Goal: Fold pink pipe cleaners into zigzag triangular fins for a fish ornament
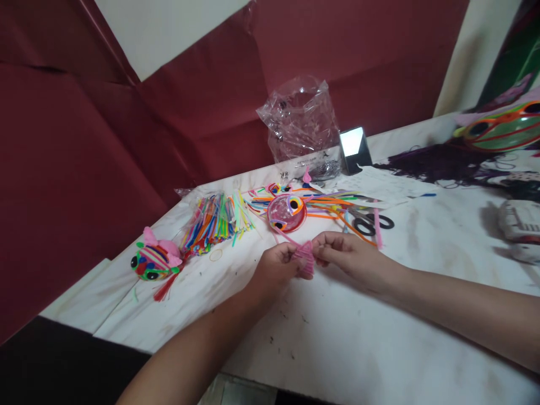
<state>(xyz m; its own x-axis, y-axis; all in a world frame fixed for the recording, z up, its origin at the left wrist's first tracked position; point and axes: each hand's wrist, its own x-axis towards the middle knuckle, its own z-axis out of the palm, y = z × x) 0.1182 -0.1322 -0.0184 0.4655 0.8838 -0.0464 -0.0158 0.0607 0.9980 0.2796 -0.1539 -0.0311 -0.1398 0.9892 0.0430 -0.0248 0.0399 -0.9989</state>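
The head view shows, at far left on the white surface (236, 320), a multicoloured figure (154, 261) with 2 black eyes. Beside it, a clear bag (190, 226) lies around a bundle of coloured pipe cleaners (215, 230), some ends spreading out at right. Next, the left hand (280, 262) is closed on a pink ribbed piece (306, 260), held low at mid-surface, in front of a round pink form (287, 214) with 2 eyes. Behind stands a crumpled clear bag (301, 121); dark contents at its bottom are too unclear to name. The right hand (341, 250) curls its fingertips at the ribbed piece's right edge; I cannot tell whether they grip it. Farther right are a lit screen (355, 145) and scissors (367, 219).
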